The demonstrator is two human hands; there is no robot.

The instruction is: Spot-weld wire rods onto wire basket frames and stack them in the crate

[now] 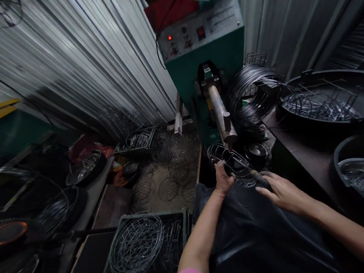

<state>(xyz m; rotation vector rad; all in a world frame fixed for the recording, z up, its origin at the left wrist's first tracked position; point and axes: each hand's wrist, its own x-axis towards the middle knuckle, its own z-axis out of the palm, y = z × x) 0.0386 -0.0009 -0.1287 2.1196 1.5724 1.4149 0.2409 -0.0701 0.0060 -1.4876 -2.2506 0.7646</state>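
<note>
My left hand (223, 178) is closed on the near rim of a round wire basket frame (233, 164) held under the metal arm (222, 115) of a green welding machine (203, 46). My right hand (281, 191) lies at the frame's right side, fingers curled around a dark wire or handle there. Both forearms reach over a dark apron (256, 236) on my lap.
A coil of dark wire (254, 91) stands right of the machine. Large metal pans (327, 100) with wire pieces sit on the right bench (299, 148). A crate of finished wire baskets (140, 245) is at the lower left. Wire rings litter the floor (169, 175). Corrugated metal walls stand behind.
</note>
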